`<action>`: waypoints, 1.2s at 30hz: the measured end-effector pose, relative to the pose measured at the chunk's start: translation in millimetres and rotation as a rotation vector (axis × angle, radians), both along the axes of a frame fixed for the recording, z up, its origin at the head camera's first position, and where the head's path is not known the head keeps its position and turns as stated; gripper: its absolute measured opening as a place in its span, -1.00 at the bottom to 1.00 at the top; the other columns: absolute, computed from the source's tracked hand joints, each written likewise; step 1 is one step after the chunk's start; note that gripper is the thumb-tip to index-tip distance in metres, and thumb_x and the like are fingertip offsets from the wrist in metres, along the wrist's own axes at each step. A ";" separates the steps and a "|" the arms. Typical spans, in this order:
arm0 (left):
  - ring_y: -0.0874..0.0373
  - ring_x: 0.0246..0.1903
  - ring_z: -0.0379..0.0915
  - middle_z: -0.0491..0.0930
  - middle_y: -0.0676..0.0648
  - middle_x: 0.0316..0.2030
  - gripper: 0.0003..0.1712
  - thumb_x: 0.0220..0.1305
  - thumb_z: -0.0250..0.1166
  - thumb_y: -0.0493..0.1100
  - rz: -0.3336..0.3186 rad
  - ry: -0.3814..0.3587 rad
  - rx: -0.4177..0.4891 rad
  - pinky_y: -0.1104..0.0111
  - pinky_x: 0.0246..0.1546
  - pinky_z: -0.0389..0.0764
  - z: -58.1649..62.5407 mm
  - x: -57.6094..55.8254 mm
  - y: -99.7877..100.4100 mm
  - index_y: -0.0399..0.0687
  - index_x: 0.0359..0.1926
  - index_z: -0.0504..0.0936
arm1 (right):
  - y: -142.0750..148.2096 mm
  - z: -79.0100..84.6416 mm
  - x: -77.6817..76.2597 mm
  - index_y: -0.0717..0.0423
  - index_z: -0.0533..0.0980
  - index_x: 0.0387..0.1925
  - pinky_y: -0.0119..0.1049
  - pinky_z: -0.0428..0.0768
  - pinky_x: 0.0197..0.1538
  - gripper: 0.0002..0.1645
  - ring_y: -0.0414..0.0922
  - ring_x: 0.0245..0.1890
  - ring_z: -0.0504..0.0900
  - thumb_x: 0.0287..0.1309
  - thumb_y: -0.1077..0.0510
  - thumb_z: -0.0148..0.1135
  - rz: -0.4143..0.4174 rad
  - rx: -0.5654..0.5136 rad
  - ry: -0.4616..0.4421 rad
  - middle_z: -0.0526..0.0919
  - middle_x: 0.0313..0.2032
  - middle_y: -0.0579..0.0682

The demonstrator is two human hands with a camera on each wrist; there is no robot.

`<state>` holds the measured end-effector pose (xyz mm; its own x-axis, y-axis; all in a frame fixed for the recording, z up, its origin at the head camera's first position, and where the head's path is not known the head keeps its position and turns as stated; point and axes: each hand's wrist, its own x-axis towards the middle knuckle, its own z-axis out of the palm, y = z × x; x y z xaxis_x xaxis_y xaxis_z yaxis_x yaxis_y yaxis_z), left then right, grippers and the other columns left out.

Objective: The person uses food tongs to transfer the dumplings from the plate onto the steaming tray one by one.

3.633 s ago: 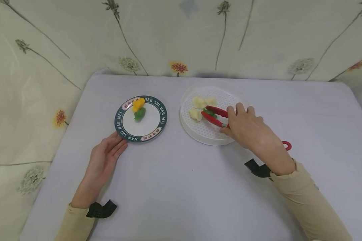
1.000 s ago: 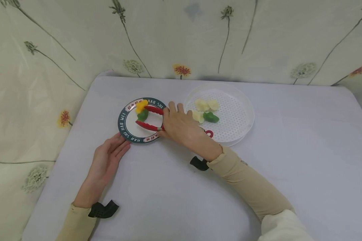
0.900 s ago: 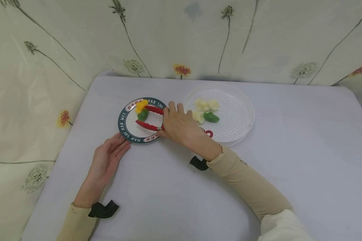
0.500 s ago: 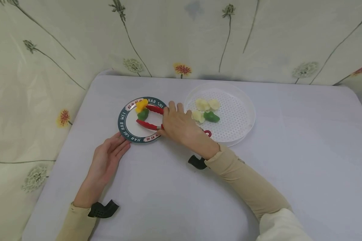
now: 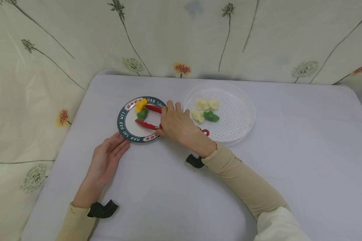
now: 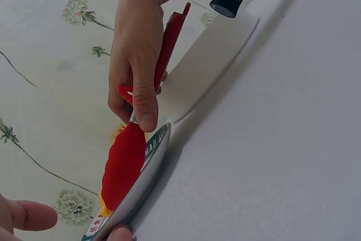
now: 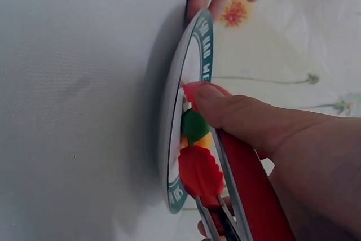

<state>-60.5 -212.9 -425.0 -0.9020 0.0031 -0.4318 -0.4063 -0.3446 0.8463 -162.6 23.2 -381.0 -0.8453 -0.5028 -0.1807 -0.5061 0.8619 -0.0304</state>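
My right hand (image 5: 181,125) grips red tongs (image 5: 145,125) over the round plate (image 5: 131,127), which has a dark green lettered rim. The two red heads of the tongs stand apart, one on either side of a small green pepper-like piece (image 5: 142,114); whether they touch it I cannot tell. A yellow piece (image 5: 140,105) lies against the green one, near the upper head, and shows partly behind the tongs in the right wrist view (image 7: 204,140). My left hand (image 5: 104,160) lies palm up, its extended fingers touching the plate's near-left rim.
Right of the plate stands a white round perforated tray (image 5: 233,117) with several pale yellow pieces (image 5: 202,104) and another green piece (image 5: 211,116). Behind the white table (image 5: 169,187) hangs a flower-printed cloth (image 5: 157,40).
Since the oldest frame, my right hand has carried the tongs left from the tray to the plate. Lately it has shifted only slightly left. The left hand stays at the rim.
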 end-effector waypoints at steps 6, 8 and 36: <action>0.05 0.60 0.23 0.13 -0.17 0.70 -0.34 0.79 -0.27 -0.06 0.000 -0.003 0.002 0.43 0.55 0.43 -0.4 -0.2 0.1 -0.16 0.73 0.00 | -0.8 -0.4 -0.9 0.35 0.36 0.43 0.13 0.80 0.19 0.02 0.13 0.15 0.49 0.37 -0.39 0.34 0.007 0.014 0.005 0.48 0.19 0.22; 0.06 0.59 0.23 0.13 -0.17 0.70 -0.34 0.79 -0.26 -0.06 0.003 -0.007 0.009 0.43 0.55 0.43 0.2 -0.4 0.0 -0.16 0.73 -0.01 | -0.8 0.4 -1.0 0.35 0.35 0.43 0.13 0.80 0.19 0.01 0.14 0.14 0.49 0.38 -0.37 0.34 0.008 0.014 0.000 0.48 0.18 0.22; 0.05 0.64 0.18 0.12 -0.17 0.71 -0.35 0.78 -0.26 -0.09 0.016 -0.016 0.023 0.40 0.59 0.39 0.7 -1.2 -0.6 -0.14 0.74 -0.01 | 4.5 6.7 -0.3 0.31 0.32 0.44 0.14 0.80 0.17 -0.06 0.14 0.12 0.48 0.42 -0.31 0.33 0.012 -0.001 -0.052 0.46 0.20 0.20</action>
<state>-61.7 -213.5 -424.3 -0.8949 -0.0008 -0.4462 -0.4143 -0.3702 0.8315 -162.9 27.8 -374.3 -0.8286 -0.5133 -0.2237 -0.5145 0.8556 -0.0574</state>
